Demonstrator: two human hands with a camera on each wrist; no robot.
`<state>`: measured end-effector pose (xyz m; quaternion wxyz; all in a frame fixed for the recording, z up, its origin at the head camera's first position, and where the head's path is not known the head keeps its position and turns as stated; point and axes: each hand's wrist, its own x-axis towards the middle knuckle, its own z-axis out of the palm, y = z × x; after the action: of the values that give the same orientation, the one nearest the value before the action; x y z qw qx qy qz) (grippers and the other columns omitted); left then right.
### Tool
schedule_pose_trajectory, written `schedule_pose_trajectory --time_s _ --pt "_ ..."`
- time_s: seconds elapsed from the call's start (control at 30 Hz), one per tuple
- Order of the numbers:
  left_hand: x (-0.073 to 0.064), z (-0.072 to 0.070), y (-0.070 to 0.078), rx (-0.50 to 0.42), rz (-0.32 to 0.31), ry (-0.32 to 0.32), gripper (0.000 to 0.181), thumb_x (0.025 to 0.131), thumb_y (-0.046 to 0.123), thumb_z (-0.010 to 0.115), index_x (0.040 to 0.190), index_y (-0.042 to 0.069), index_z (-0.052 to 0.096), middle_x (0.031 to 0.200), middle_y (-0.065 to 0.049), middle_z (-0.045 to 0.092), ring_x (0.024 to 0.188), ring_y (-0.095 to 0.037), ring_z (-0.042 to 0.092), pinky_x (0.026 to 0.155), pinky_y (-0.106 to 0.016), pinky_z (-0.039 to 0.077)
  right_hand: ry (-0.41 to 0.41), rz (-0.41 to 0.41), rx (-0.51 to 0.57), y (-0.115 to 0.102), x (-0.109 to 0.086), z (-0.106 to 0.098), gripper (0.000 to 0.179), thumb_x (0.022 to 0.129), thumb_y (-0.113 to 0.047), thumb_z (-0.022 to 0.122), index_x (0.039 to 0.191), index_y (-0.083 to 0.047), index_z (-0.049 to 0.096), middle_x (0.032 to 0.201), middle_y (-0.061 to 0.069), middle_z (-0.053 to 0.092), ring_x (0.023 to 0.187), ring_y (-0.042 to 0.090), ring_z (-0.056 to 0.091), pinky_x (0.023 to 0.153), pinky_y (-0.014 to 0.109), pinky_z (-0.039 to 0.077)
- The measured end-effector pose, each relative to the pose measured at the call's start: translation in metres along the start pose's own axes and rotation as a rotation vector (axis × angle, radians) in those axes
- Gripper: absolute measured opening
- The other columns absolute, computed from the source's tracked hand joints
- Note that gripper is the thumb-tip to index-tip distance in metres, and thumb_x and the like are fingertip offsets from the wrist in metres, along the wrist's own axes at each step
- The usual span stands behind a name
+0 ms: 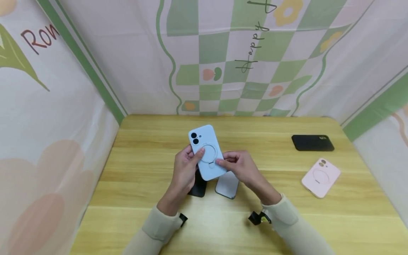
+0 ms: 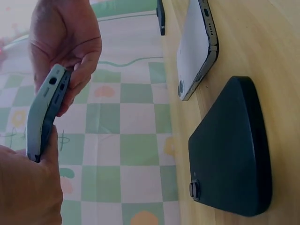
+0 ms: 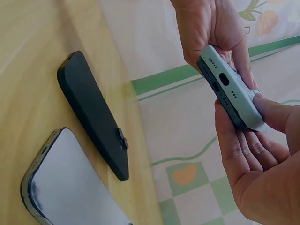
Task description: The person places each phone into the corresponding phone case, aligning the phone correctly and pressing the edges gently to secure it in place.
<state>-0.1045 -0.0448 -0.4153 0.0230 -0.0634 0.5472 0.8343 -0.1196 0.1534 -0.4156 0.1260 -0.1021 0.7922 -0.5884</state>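
Observation:
Both hands hold a light blue phone case above the table, camera cutouts at its top left and a ring on its back. My left hand grips the left side, thumb on the ring. At the lower right edge my right hand pinches the case, thumb on its back. A dark blue phone lies against the inside of the case, with a gap along the bottom edge in both wrist views. Below the hands lie a black phone or cased phone and a phone with a whitish back.
On the right of the wooden table lie a black phone case or cased phone and a pink phone case with a ring. A patterned cloth hangs behind the table and along both sides.

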Motion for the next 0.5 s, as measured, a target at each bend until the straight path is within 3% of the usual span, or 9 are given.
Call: schedule_pose_trajectory --time_s 0.23,0.37,0.5 --pt "0.0 -0.004 0.004 0.032 -0.049 -0.06 0.039 0.104 0.002 0.066 0.141 -0.005 0.058 0.13 -0.022 0.071 0.114 -0.022 0.072 0.097 -0.038 0.062 -0.057 -0.044 -0.096 -0.006 -0.003 -0.011 0.015 0.097 -0.009 0.077 0.102 0.005 0.08 0.086 0.012 0.079 0.073 0.015 0.073 0.064 0.027 0.059" --pt "-0.001 -0.008 0.006 0.03 -0.092 -0.078 0.041 0.104 0.007 0.068 0.142 -0.004 0.057 0.134 -0.02 0.068 0.116 -0.022 0.07 0.101 -0.037 0.06 -0.176 -0.073 -0.2 -0.009 -0.004 -0.02 0.012 0.097 -0.013 0.078 0.1 -0.002 0.082 0.085 0.005 0.078 0.071 0.014 0.068 0.062 0.025 0.057" --pt "-0.003 -0.009 0.007 -0.01 -0.13 -0.1 0.04 0.103 0.006 0.069 0.138 -0.009 0.059 0.133 -0.023 0.066 0.115 -0.021 0.069 0.102 -0.037 0.059 -0.301 -0.106 -0.253 -0.012 -0.006 -0.031 0.009 0.098 -0.013 0.078 0.095 -0.006 0.082 0.079 0.0 0.074 0.065 0.01 0.058 0.056 0.019 0.045"
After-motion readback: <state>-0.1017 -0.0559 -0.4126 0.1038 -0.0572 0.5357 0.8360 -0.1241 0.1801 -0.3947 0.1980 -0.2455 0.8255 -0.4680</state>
